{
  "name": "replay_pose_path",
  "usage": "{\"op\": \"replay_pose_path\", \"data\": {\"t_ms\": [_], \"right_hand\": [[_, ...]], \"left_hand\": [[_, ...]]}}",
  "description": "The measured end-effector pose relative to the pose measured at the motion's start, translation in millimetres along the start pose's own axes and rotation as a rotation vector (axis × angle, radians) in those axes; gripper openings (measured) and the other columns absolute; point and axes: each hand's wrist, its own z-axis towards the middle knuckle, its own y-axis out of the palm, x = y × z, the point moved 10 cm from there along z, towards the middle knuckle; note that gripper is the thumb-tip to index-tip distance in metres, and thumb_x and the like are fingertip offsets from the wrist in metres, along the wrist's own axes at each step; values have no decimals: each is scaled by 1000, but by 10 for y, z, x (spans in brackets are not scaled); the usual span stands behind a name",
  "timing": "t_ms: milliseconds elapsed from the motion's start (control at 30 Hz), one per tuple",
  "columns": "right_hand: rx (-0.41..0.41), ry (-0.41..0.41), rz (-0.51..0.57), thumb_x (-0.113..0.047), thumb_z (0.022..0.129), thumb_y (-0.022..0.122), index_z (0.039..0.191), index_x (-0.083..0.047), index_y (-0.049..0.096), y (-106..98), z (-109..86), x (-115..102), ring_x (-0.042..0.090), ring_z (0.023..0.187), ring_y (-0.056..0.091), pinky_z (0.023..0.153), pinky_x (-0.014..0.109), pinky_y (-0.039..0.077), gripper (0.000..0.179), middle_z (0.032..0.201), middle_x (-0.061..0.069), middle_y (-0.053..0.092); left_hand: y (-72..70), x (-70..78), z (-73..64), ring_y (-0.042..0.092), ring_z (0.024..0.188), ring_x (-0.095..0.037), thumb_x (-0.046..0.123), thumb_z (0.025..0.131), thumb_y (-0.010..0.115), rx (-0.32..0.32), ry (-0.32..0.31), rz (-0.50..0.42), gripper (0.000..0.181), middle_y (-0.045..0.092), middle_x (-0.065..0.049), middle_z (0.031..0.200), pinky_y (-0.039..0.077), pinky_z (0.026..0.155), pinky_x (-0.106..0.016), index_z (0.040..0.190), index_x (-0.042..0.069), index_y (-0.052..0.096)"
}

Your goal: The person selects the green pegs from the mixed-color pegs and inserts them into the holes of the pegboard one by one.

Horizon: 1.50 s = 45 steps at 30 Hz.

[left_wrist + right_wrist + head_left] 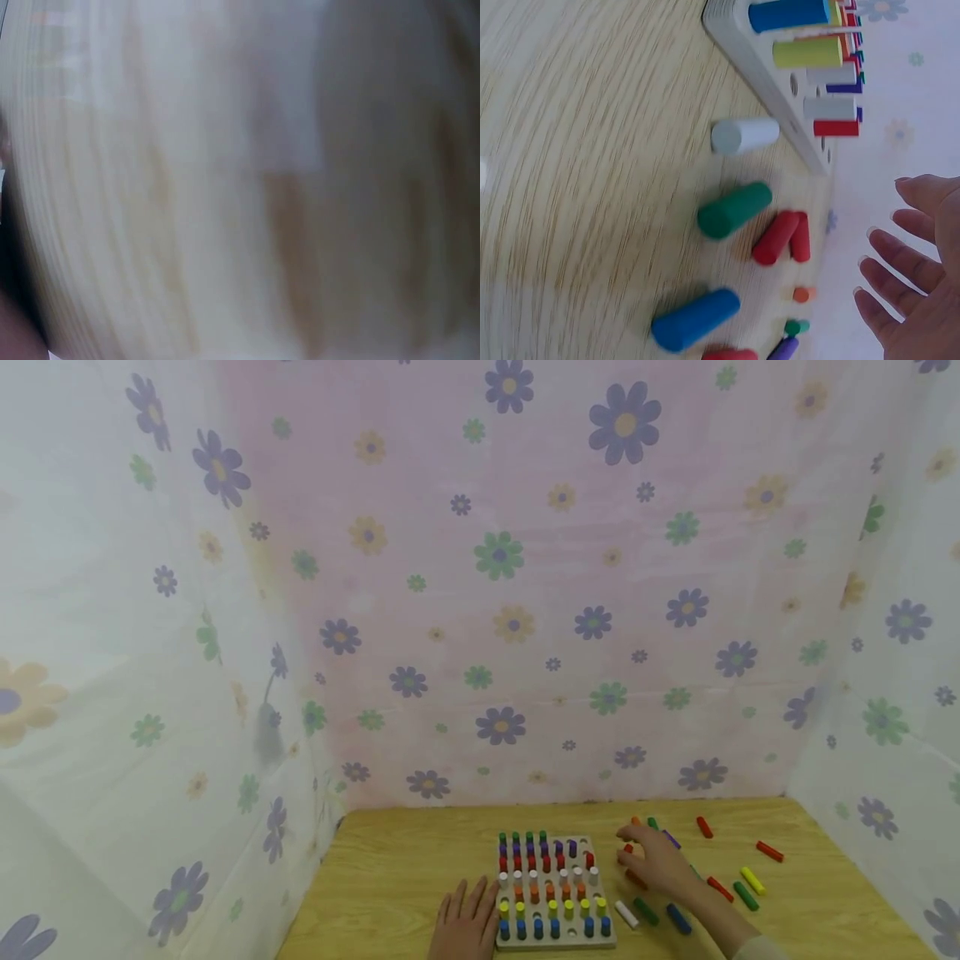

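A pale pegboard (558, 945) carries rows of coloured pegs, with some holes unfilled in the purple, red, white, orange, yellow and blue rows. My left hand (465, 928) rests on the table against the board's left edge, fingers straight. Right of the board, my right hand (660, 864) hovers over loose pegs; in the right wrist view its fingers are spread with nothing between them. Below that hand lie a white peg (746, 136), a green peg (735, 210) and a blue peg (696, 320). Two red pegs (775, 238) lie side by side beyond the green one.
Farther right on the wooden table (390, 852) are scattered more pegs, among them a yellow peg (753, 881), a green peg (746, 896) and a red peg (769, 852). Flowered sheets (420, 593) enclose the back and sides. The left wrist view shows only blurred wood grain.
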Motion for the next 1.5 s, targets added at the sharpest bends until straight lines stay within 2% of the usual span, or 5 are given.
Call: {"op": "replay_pose_path", "data": {"t_ms": [433,633,900,1233,1500], "right_hand": [[69,3,-93,-8,94,72,127,13,62,-259,-31,346,48,113,61,93,61,54,41,122,28,65],[86,70,-148,-10,94,72,127,12,62,-338,19,527,47,108,62,89,61,56,41,118,29,65],[84,108,-226,-9,92,74,123,13,63,-329,147,688,46,105,63,87,59,56,40,114,27,66],[98,170,-276,-2,88,73,115,17,64,-277,277,783,49,101,64,85,61,56,35,110,33,66],[114,192,-272,-3,86,67,108,14,65,-187,314,975,36,82,65,67,50,56,28,97,25,69]], "left_hand": [[-8,7,-13,39,146,-38,60,109,20,21,-2,-1,61,49,1,156,30,118,-62,156,32,46],[0,0,2,40,145,-37,59,109,20,30,12,23,60,48,2,156,31,117,-62,156,32,45],[29,-19,22,41,144,-38,59,109,19,40,19,37,60,49,2,156,32,116,-63,156,33,45],[62,-22,25,38,146,-40,62,108,15,-9,1,11,64,46,2,158,30,117,-64,157,33,44],[52,-32,24,40,145,-39,64,107,13,-13,-7,11,64,47,4,157,31,117,-64,156,36,44]]}}
